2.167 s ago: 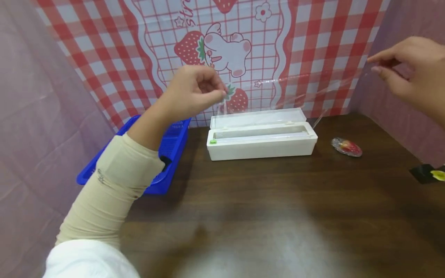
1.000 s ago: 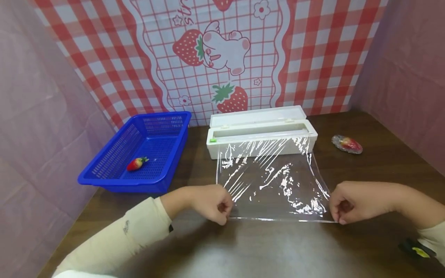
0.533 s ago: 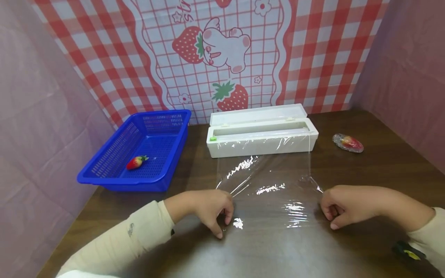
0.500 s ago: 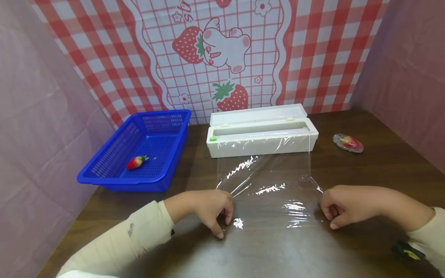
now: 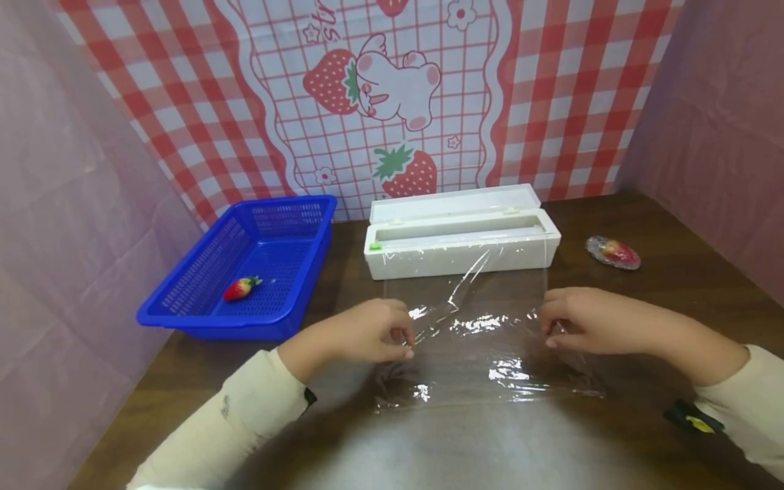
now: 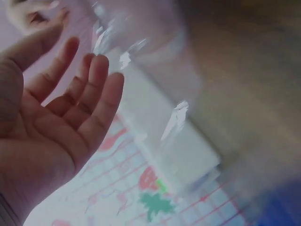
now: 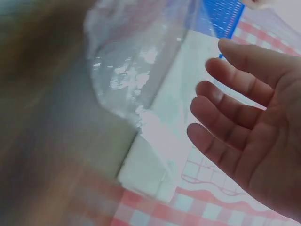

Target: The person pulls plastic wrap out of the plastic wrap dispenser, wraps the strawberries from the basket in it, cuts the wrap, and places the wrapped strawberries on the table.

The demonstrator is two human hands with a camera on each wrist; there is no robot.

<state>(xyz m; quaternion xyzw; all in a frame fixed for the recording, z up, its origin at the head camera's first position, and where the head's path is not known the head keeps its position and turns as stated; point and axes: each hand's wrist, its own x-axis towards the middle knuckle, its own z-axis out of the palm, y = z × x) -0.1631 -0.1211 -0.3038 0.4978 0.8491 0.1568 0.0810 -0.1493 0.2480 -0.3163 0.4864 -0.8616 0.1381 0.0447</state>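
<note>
A sheet of clear plastic wrap (image 5: 471, 361) lies over the wooden table, running from the front of a white wrap dispenser box (image 5: 459, 262). My left hand (image 5: 370, 331) is over the sheet's left edge, and its loosely bent fingers hold nothing. Over the right edge is my right hand (image 5: 591, 320), fingers relaxed and apart. Both wrist views show bare palms, with the left hand (image 6: 61, 108) and right hand (image 7: 249, 117) beside the glinting film. The sheet's near corners are slightly wrinkled.
To the left stands a blue plastic basket (image 5: 214, 320) with one strawberry (image 5: 237, 289) inside. A wrapped strawberry (image 5: 614, 252) lies right of the box. The dispenser's lid (image 5: 456, 203) is raised at the back, against a checked cloth (image 5: 551, 102).
Both hands brought the stretched wrap down from the air and toward me, laid it on the table and let go of its near edge. They have since moved back toward the box.
</note>
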